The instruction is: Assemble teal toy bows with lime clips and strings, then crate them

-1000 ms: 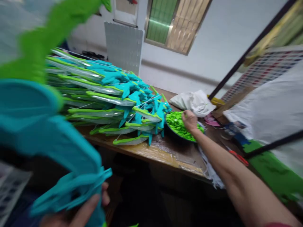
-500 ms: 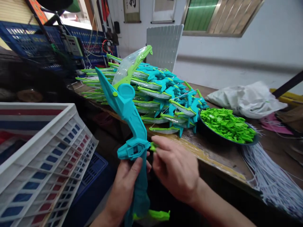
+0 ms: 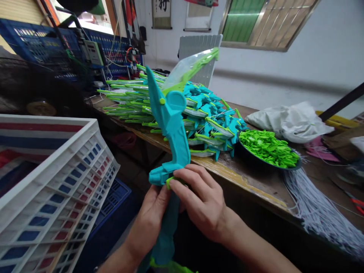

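My left hand (image 3: 152, 214) is wrapped round the grip of a teal toy bow (image 3: 173, 129) that stands upright in front of me. Its upper limb is green with a clear film cover. My right hand (image 3: 200, 203) pinches a small green plastic piece (image 3: 170, 181) against the bow's middle, just above my left hand. Behind, on the wooden table (image 3: 227, 172), lies a pile of the same teal and green bows (image 3: 176, 102). A dark bowl of small green pieces (image 3: 267, 148) stands to the right of the pile.
A white, red and blue crate (image 3: 54, 182) stands at the left, with a blue crate (image 3: 112, 201) below it. A bundle of white strings (image 3: 318, 212) hangs over the table's edge at the right. A white plastic bag (image 3: 287, 119) lies behind the bowl.
My right hand left the bowl, came back with a green piece and now presses it onto the bow's middle. The bow has tilted a little to the right.
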Available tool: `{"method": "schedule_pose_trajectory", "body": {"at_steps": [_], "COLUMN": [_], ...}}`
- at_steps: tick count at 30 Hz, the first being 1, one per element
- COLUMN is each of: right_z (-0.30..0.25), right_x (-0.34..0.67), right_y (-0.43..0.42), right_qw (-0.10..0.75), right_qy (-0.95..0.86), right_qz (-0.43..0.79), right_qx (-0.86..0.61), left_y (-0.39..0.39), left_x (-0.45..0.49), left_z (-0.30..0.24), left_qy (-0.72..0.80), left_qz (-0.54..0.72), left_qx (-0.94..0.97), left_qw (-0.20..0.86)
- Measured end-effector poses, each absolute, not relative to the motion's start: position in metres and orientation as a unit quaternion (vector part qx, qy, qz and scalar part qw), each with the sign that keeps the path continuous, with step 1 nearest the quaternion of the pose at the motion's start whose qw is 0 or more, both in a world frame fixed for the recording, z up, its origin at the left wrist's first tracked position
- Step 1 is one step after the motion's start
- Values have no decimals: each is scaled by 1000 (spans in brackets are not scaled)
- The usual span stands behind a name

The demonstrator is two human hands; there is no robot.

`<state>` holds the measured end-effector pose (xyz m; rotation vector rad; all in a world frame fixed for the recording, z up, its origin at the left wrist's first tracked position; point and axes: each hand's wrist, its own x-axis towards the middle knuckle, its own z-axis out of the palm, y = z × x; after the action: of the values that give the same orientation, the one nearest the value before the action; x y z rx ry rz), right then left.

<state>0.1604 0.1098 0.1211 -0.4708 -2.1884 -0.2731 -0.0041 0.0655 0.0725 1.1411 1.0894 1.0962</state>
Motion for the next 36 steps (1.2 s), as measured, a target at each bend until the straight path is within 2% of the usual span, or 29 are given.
{"method": "schedule_pose_trajectory", "body": {"at_steps": [5, 9, 13, 16, 20, 24, 31, 36], "right_z": [143, 151, 133, 100, 52, 16, -37, -55], "right_x": [185, 208, 221, 222, 221, 226, 238, 237], "right_y": [85, 54, 40, 37, 27, 14, 4, 3], "right_qw": [403, 416, 436, 461, 442, 371, 272, 205], "right_qy": [-881, -846, -782, -713, -688, -725, -760, -794], "right_qz": [-89, 68, 274, 326, 300, 220, 170, 146], "right_qx": [-232, -327, -351, -416, -492, -537, -566, -554], "left_y": [82, 106, 123, 123, 109, 98, 94, 92], "left_x": [-7, -10, -1, 14, 33, 40, 42, 40], "left_z": [109, 117, 93, 54, -2, -39, -68, -79], "left_qy": [378, 315, 272, 262, 248, 273, 302, 292], "left_qz": [449, 316, 137, 52, 36, 29, -13, -25], "left_qx": [561, 638, 692, 697, 614, 564, 551, 550], "left_qw": [584, 627, 655, 665, 749, 779, 778, 782]}}
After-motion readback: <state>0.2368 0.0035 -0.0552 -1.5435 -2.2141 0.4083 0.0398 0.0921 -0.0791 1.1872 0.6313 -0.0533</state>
